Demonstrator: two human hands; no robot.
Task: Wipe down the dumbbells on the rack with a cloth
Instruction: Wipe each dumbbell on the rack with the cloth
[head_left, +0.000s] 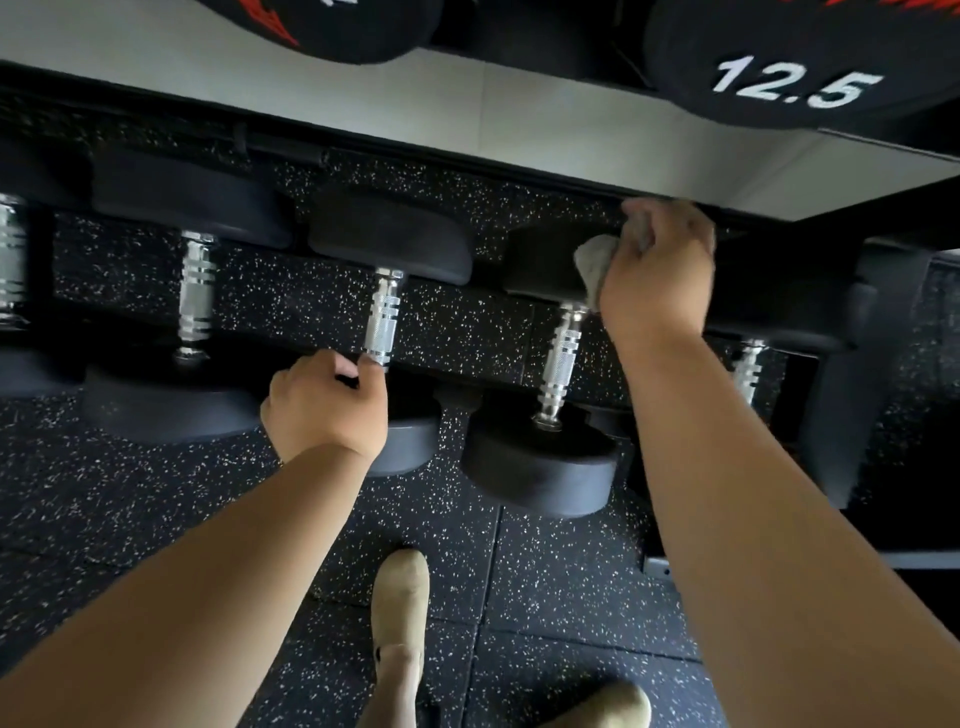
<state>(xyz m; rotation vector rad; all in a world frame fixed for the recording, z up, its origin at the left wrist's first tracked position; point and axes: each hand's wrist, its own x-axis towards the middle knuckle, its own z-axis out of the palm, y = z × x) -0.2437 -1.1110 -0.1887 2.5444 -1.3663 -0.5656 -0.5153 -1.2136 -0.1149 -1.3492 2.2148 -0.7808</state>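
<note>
Several black dumbbells with chrome handles lie side by side on the low rack. My right hand (655, 270) grips a grey cloth (596, 262) and presses it against the far head of one dumbbell (558, 358) right of centre. My left hand (324, 402) grips the near end of the chrome handle of the neighbouring dumbbell (383, 317), just above its near head, which my hand partly hides. Two more dumbbells (196, 291) lie further left, and another dumbbell (748, 366) shows behind my right forearm.
A white rack shelf (519, 119) runs overhead, carrying large dumbbells, one marked 12.5 (795, 83). A black rack upright (857, 374) stands at the right. My feet in tan shoes (400, 597) stand on the speckled black rubber floor.
</note>
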